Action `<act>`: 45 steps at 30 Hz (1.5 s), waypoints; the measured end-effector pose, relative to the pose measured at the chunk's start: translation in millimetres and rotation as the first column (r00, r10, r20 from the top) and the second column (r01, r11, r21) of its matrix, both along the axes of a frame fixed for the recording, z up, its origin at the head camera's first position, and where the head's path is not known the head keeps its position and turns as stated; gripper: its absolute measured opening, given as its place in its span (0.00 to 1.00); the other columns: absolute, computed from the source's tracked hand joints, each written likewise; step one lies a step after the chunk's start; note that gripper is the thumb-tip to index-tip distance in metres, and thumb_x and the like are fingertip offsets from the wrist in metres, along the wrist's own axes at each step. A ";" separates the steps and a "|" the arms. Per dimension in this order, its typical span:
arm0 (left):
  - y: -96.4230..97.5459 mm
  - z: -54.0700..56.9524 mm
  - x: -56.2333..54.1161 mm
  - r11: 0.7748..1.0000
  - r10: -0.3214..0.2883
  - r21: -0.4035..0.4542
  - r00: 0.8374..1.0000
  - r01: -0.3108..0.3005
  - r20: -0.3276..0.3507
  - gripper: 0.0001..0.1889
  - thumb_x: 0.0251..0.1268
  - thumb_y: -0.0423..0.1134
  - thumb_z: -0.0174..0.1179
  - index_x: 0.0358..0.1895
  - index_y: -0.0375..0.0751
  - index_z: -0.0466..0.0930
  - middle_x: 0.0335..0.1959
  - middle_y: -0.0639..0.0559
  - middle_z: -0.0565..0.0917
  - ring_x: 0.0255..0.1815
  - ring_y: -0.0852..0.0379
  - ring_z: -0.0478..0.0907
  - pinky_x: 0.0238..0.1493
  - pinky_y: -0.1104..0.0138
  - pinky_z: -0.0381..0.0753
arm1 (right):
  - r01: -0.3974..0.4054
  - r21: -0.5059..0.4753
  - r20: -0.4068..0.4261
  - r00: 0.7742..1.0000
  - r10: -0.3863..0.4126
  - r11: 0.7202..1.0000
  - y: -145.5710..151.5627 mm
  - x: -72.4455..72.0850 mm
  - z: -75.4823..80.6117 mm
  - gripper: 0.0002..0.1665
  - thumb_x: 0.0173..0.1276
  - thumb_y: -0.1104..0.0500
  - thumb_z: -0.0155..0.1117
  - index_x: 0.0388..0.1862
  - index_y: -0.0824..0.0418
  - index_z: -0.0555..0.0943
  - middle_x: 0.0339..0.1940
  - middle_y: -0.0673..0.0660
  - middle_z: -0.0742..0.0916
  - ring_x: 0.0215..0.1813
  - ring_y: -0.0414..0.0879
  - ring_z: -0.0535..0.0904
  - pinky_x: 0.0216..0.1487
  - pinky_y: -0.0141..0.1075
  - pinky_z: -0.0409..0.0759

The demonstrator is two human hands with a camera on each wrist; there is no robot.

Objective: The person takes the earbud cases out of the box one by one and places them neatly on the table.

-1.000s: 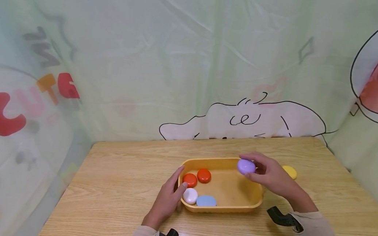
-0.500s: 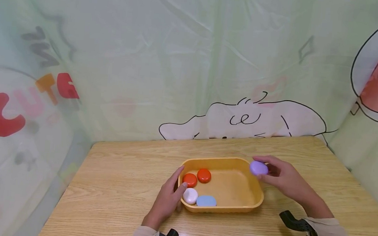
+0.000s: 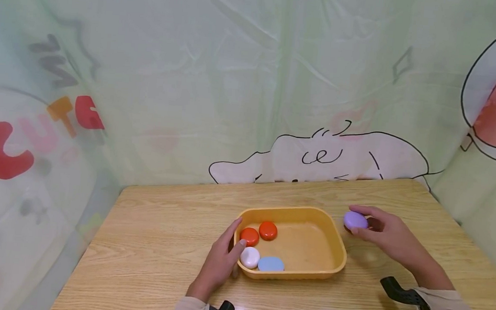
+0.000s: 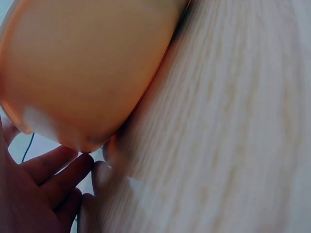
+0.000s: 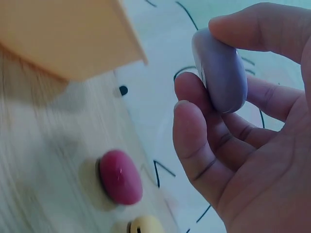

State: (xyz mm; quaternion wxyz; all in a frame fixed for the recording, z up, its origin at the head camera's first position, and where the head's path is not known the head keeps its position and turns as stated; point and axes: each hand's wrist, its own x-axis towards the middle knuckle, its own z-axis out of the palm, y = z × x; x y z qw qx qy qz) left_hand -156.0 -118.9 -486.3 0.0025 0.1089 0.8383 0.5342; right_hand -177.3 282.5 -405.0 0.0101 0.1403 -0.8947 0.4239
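Note:
Just right of the yellow tray (image 3: 308, 274), my right hand (image 3: 391, 234) pinches a purple rounded, pebble-like piece (image 3: 354, 220) between thumb and fingers. The right wrist view shows the smooth purple piece (image 5: 221, 70) held above the table. My left hand (image 3: 219, 261) holds the tray's left end, thumb over the rim and fingers along the outer wall. Inside the tray, at its left side, lie two red round pieces (image 3: 268, 230), a white round piece (image 3: 250, 257) and a light blue oval piece (image 3: 271, 264).
On the wooden table (image 3: 160, 235), a pink oval piece (image 5: 120, 177) and part of a yellow piece (image 5: 146, 225) show in the right wrist view. The right hand hides them in the head view. A printed curtain (image 3: 183, 97) hangs behind the table.
My right hand has carried the purple piece rightward, from over the tray's right end to past its right rim. The left hand and the tray have stayed put.

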 end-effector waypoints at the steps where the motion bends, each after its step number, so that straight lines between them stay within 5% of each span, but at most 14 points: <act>1: 0.0 0.3 0.2 1.000 -0.001 0.002 1.000 0.001 -0.001 0.30 0.78 0.50 0.50 0.79 0.67 0.55 0.77 0.63 0.60 0.78 0.54 0.56 0.74 0.50 0.59 | 0.006 0.006 0.007 1.000 -0.006 1.000 1.9 -0.5 -0.9 0.33 0.71 0.55 0.67 0.71 0.66 0.72 0.65 0.70 0.77 0.56 0.63 0.80 0.43 0.28 0.81; 14: 0.1 0.6 0.6 1.000 0.000 -0.004 1.000 0.000 0.005 0.30 0.78 0.52 0.50 0.79 0.68 0.55 0.78 0.63 0.59 0.78 0.54 0.56 0.74 0.50 0.59 | 0.047 0.151 0.084 0.995 -0.060 0.987 18.1 -3.8 -15.9 0.36 0.70 0.48 0.68 0.67 0.68 0.74 0.58 0.71 0.80 0.45 0.54 0.79 0.36 0.36 0.80; 28: 0.1 2.1 -0.7 1.000 -0.010 0.000 1.000 0.010 -0.004 0.30 0.78 0.50 0.51 0.79 0.67 0.55 0.78 0.62 0.59 0.78 0.55 0.56 0.75 0.52 0.58 | -0.013 0.184 0.222 0.975 -0.029 0.983 32.2 -8.4 -31.8 0.39 0.62 0.46 0.74 0.65 0.67 0.76 0.57 0.68 0.80 0.54 0.61 0.77 0.48 0.52 0.83; 45: -2.2 -3.0 -4.0 1.000 -0.019 0.008 0.999 0.020 -0.044 0.30 0.78 0.48 0.52 0.79 0.61 0.57 0.77 0.58 0.62 0.77 0.54 0.57 0.75 0.52 0.58 | -0.003 0.222 0.286 0.956 -0.062 0.975 30.7 -13.3 -35.4 0.39 0.57 0.46 0.78 0.58 0.69 0.75 0.47 0.60 0.80 0.48 0.55 0.74 0.43 0.41 0.80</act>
